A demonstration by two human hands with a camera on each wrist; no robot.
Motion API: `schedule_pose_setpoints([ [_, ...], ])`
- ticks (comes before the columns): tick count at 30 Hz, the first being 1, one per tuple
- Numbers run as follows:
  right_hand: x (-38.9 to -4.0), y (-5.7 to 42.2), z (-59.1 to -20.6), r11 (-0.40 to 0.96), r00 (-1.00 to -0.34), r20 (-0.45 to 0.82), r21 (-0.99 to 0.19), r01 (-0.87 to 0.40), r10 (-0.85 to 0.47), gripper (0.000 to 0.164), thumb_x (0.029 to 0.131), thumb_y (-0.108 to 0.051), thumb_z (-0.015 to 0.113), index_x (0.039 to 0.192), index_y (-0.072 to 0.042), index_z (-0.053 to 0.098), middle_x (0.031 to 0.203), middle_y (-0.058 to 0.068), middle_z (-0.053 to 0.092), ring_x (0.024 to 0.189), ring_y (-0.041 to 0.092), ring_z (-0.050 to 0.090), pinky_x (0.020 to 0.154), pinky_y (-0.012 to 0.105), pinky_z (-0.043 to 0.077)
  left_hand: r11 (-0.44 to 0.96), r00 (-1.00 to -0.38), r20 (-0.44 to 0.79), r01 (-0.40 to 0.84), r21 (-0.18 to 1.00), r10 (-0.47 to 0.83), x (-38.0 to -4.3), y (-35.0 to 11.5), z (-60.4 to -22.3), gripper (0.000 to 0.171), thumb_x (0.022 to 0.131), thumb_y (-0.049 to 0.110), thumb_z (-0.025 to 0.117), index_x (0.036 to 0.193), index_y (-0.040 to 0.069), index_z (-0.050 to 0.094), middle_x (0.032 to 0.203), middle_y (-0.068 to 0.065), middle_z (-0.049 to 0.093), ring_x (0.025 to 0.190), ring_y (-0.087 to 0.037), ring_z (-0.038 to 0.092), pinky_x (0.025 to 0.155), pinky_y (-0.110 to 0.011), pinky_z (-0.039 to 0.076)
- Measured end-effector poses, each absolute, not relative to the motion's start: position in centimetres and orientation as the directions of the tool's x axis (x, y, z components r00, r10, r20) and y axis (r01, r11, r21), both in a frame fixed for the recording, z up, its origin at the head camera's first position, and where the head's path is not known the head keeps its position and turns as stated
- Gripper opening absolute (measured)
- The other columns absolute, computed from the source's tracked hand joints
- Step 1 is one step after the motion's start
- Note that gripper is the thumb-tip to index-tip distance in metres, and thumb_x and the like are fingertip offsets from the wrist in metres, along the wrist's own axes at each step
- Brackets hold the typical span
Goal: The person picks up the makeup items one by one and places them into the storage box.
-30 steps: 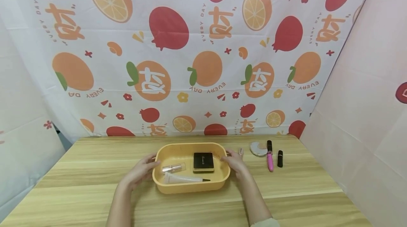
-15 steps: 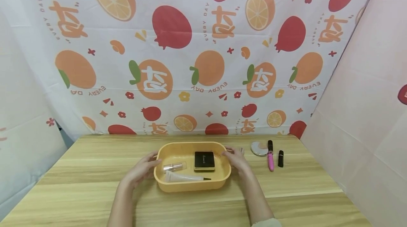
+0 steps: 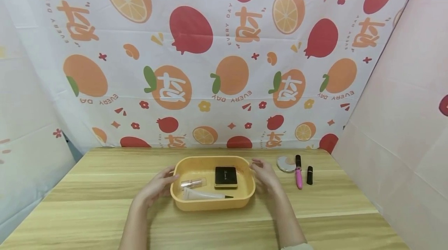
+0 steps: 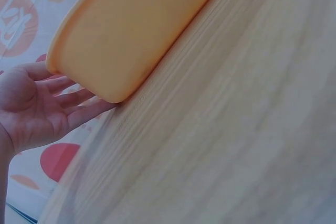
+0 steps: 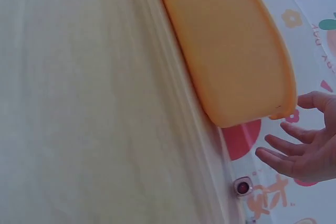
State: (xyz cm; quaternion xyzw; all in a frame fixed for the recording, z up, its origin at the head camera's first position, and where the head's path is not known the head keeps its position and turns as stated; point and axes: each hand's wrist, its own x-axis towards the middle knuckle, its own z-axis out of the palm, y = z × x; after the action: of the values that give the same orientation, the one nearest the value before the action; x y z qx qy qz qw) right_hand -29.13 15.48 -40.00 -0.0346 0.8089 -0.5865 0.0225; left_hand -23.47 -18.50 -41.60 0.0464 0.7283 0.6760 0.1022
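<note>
A yellow plastic bin sits on the table between my hands. Inside it lie a shiny lipstick-like tube, a white squeeze tube with a dark tip, and a black square compact case. My left hand rests at the bin's left end, thumb by the rim; in the left wrist view its fairly straight fingers reach along the outer wall. Just off the right end, my right hand is spread with nothing in it, and the right wrist view shows a gap between its fingers and the bin.
To the right on the table lie a round compact, a pink-and-black tube and a small black tube. A small pinkish item with a dark round end shows below my right hand. A fruit-print cloth hangs behind.
My right hand has let go of the bin's right end and moved slightly right, covering the small item there in the head view. The left hand stays at the bin.
</note>
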Motion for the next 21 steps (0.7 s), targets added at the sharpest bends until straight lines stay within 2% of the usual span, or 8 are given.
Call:
schedule_pose_setpoints([
  [5, -28.8, 15.9, -38.8, 0.287, -0.996, 0.015, -0.957, -0.039, -0.087, 0.041, 0.092, -0.013, 0.049, 0.129, 0.004, 0.045, 0.127, 0.026, 0.047, 0.113, 0.039, 0.046, 0.090, 0.051, 0.041, 0.068, -0.975, -0.084, -0.071, 0.995, 0.204, -23.6, -18.5, -41.5, 0.058, 0.096, 0.014, 0.043, 0.141, -0.008, 0.014, 0.141, -0.036, 0.014, 0.124, -0.048, 0.029, 0.095, -0.052, 0.036],
  [11, -28.3, 16.1, -37.7, 0.235, -0.995, 0.027, -0.971, -0.049, -0.098, 0.044, 0.092, -0.012, 0.047, 0.132, 0.006, 0.040, 0.131, 0.028, 0.041, 0.118, 0.040, 0.043, 0.094, 0.054, 0.037, 0.065, -0.975, -0.085, -0.073, 0.995, 0.207, -23.5, -18.5, -41.6, 0.058, 0.096, 0.013, 0.044, 0.141, -0.008, 0.014, 0.140, -0.037, 0.014, 0.124, -0.048, 0.028, 0.092, -0.051, 0.041],
  [21, -29.5, 17.1, -36.3, 0.334, -0.996, 0.039, -0.940, -0.064, -0.079, 0.041, 0.091, -0.013, 0.051, 0.129, 0.002, 0.046, 0.124, 0.022, 0.050, 0.116, 0.037, 0.044, 0.092, 0.050, 0.040, 0.065, -0.974, -0.077, -0.064, 0.996, 0.215, -23.5, -18.5, -41.7, 0.061, 0.096, 0.017, 0.044, 0.142, -0.009, 0.012, 0.140, -0.038, 0.014, 0.124, -0.048, 0.027, 0.092, -0.051, 0.040],
])
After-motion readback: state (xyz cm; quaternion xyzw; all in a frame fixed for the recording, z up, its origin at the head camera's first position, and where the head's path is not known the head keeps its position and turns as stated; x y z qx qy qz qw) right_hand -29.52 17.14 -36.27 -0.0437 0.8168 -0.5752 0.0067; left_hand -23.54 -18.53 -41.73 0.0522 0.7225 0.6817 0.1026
